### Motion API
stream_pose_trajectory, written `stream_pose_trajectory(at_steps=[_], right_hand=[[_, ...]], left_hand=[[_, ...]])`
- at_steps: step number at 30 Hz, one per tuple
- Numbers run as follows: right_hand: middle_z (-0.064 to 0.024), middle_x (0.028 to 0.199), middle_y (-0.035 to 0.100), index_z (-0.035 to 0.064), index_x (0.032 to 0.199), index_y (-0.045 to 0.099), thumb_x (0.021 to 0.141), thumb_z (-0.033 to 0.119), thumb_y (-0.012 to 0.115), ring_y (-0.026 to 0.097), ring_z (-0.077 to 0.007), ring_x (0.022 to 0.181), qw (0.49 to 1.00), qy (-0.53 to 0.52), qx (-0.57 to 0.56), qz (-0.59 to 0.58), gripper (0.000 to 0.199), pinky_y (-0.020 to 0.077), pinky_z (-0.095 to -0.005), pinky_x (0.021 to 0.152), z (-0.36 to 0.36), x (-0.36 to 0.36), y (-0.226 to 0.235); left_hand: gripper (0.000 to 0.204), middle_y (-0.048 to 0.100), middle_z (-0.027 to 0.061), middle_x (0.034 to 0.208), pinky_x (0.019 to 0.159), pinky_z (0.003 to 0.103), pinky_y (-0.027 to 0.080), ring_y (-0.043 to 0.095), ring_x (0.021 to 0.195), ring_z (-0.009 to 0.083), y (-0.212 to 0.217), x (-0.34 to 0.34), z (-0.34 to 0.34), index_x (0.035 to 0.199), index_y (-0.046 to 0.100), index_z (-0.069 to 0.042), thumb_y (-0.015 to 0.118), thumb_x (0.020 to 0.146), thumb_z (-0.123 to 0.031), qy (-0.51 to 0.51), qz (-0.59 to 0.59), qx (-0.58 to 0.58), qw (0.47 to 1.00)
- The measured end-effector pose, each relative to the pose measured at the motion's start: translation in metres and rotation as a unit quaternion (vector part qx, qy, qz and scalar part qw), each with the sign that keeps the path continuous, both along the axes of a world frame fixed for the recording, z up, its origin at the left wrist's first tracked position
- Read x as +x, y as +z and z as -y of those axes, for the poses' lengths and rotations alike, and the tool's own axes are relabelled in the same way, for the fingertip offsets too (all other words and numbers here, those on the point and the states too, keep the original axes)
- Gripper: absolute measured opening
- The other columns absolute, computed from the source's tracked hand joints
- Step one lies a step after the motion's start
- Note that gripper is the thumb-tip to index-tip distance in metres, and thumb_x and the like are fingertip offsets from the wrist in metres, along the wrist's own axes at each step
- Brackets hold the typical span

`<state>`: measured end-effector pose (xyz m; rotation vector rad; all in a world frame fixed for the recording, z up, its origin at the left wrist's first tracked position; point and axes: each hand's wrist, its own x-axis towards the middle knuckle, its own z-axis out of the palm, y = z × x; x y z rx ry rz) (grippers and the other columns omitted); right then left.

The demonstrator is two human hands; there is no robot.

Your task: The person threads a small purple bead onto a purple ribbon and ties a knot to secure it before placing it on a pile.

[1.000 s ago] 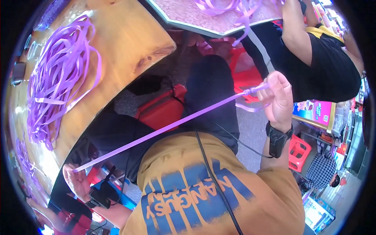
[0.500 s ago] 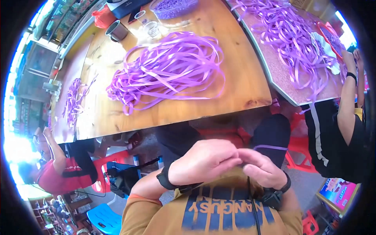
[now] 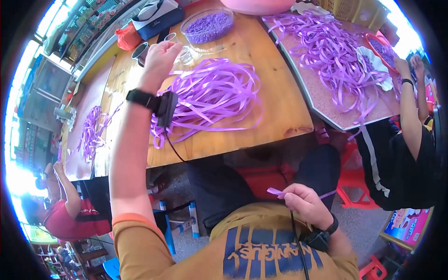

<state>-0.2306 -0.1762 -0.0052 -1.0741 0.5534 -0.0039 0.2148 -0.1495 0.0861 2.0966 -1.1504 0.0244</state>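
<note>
My right hand, low over my lap, pinches a purple ribbon whose short end sticks out past thumb and finger; more of it trails across my right thigh. Stretched out over the wooden table, my left hand is closed at the fingertips beside small clear cups. Whatever those fingertips hold, if anything, is too small to make out. Beneath and right of that forearm lies a large loose heap of purple ribbons. A dark mug stands partly behind my left hand.
A clear bowl of small purple pieces sits at the table's far side, near a dark bag and an orange-red bag. More ribbons cover the right table, where a co-worker's arm reaches. Another person sits left.
My hands, together over my lap before, have parted. The left has reached forward to the cups on the table; the right stays low, with a ribbon end now showing in its fingers.
</note>
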Motion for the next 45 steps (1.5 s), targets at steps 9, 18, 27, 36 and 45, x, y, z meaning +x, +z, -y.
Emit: stream_pose_trajectory(at_steps=[9,18,27,36,45], right_hand=[[0.0056,0.074,0.049,-0.0001,0.093,0.056,0.088,0.014,0.053,0.043,-0.0022,0.067,0.997,0.005,-0.072,-0.004,0.015,0.0365,-0.0184,0.058,-0.002,-0.013,0.009],[0.0073,0.072,0.049,0.0040,0.084,0.057,0.084,0.012,0.055,0.040,0.0004,0.062,0.992,-0.049,-0.116,0.019,0.008,0.0322,-0.0147,0.054,0.000,0.021,0.035],[0.0063,0.073,0.050,0.0021,0.087,0.056,0.085,0.010,0.056,0.040,0.0006,0.063,0.994,-0.104,-0.009,0.019,0.008,0.0310,-0.0144,0.055,0.003,0.023,0.030],[0.0050,0.074,0.050,0.0008,0.089,0.055,0.086,0.007,0.054,0.041,0.0006,0.065,0.997,-0.041,-0.046,0.046,0.007,0.0321,-0.0153,0.056,-0.005,0.016,0.029],[-0.0038,0.081,0.060,-0.0001,0.093,0.058,0.073,-0.004,0.065,0.058,-0.0080,0.074,0.940,-0.085,-0.296,0.146,0.021,0.0446,-0.0186,0.063,-0.008,0.021,0.026]], left_hand=[[0.049,0.059,0.0162,0.106,0.089,0.044,0.036,0.049,0.108,0.0326,-0.051,0.039,0.056,0.101,0.063,-0.009,0.046,0.076,-0.047,0.159,0.088,0.252,0.950],[0.037,0.061,0.0106,0.086,0.078,0.034,0.045,0.060,0.078,0.0209,-0.059,0.118,0.018,0.085,0.058,-0.005,0.060,0.074,-0.040,-0.011,0.265,0.260,0.929],[0.029,0.056,0.0099,0.106,0.091,0.027,0.034,0.050,0.104,0.0163,0.025,-0.162,-0.032,0.104,0.057,0.001,0.052,0.080,-0.014,-0.250,-0.101,0.081,0.960],[0.023,0.057,0.0081,0.087,0.082,0.030,0.037,0.050,0.085,0.0180,-0.051,-0.256,-0.082,0.088,0.059,0.001,0.061,0.078,-0.019,-0.296,-0.325,0.083,0.894],[0.013,0.053,0.0015,0.069,0.084,0.031,0.033,0.049,0.069,0.0126,-0.068,-0.274,-0.091,0.074,0.053,-0.004,0.060,0.079,-0.015,-0.190,-0.496,0.002,0.848]])
